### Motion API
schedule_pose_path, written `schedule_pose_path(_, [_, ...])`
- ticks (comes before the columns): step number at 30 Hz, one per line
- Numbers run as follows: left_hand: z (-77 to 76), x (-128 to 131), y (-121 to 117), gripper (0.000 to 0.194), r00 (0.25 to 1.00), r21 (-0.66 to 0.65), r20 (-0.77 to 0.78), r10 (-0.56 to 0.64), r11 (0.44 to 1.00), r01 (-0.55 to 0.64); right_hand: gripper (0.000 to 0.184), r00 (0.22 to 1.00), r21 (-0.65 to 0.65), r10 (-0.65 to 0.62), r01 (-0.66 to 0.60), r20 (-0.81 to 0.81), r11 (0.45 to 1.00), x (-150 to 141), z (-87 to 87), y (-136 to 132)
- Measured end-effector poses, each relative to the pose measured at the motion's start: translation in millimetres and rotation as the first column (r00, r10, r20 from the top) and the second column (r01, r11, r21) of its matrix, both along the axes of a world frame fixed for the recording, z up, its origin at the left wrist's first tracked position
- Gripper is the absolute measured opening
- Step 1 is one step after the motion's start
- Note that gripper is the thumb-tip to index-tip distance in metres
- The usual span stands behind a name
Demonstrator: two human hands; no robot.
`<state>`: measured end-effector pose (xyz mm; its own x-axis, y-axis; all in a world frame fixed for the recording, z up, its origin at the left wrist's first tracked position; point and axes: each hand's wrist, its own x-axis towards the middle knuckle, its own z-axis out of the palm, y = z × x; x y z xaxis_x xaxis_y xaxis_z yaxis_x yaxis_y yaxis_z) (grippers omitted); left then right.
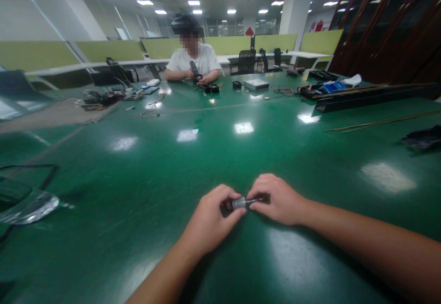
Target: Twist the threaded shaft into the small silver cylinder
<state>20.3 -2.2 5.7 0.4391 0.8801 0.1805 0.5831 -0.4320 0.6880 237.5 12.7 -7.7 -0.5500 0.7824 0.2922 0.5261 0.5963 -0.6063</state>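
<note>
Low over the green table [165, 166], the two hands meet with their fingertips close together. The left hand [213, 214] has its thumb and fingers narrowed around a small silver cylinder [238, 203], which lies between the fingertips with its end facing the other hand. The right hand [275, 198] pinches a thin shaft [254, 200] that runs from the cylinder's end into its fingers; whether shaft and cylinder are one piece is hard to tell at this blur.

Well to the left of the fingers lies a crumpled clear plastic bag [31, 203]. Well to their right, and farther off, are a crumpled black item [423, 137] and some thin rods [382, 122]. Straight beyond the fingers, at the table's far side, a person in a white shirt [208, 58] holds a dark tool [195, 70]. Just right of that person, still far past the fingertips, stand a small black box [236, 84] and a flat white box [257, 84].
</note>
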Motion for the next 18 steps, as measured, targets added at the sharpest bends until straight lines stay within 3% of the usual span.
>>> schedule_pose_path(18, [-1.4,0.2,-0.5,0.010,0.999,0.003,-0.026,0.025,1.000,-0.025,0.009,0.998,0.037,-0.066,0.065,0.006,0.997,3.1,0.4,-2.5])
